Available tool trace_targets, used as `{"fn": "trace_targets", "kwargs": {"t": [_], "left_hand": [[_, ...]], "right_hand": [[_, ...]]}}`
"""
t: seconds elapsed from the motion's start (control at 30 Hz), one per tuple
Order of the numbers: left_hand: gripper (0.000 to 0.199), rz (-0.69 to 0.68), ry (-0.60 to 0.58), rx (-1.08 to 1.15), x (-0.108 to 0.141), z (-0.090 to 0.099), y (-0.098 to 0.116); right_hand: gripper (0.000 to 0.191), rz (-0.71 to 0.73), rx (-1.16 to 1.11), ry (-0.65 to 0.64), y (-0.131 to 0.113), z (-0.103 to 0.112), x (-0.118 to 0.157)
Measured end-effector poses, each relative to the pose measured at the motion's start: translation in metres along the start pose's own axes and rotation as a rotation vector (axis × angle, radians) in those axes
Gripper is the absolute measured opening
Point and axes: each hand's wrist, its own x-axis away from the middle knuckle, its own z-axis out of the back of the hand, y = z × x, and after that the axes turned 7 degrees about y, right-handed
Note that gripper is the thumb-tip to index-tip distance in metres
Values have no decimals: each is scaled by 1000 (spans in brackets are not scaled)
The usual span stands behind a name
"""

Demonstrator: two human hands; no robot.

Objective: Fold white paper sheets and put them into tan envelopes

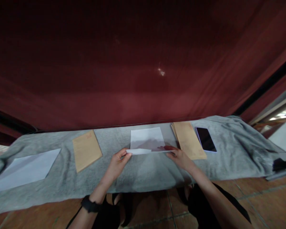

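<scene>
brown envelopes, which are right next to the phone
The overlapping envelopes, just left of the phone; the other envelope lies by itself, left of the left hand.

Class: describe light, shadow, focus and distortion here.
Head view: glare spot on the red panel, darkening upward; head view: shadow across the white sheet beyond the held paper; head view: marks on the left envelope too blurred to read; head view: wide-angle stretching towards the edges.

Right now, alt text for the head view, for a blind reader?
A person's left hand and right hand hold white paper nearly edge-on above a grey cloth, between a brown envelope and an envelope stack; a phone lies farther right.
</scene>
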Motion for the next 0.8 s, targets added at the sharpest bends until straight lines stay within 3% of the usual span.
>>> {"fn": "trace_targets", "kwargs": {"t": [0.3,0.53,0.67,0.8], "left_hand": [[55,136,158,288,-35,-29,-18],[70,136,198,35,-42,-36,-43],[72,113,176,-142,-47,-43,-39],[73,138,105,-289,-45,-46,-29]], "right_hand": [[24,-205,115,119,-11,-21,-27],[22,-249,195,132,-7,-30,-43],[19,-275,225,134,-5,-35,-43],[31,-318,279,119,-5,-36,-40]]}}
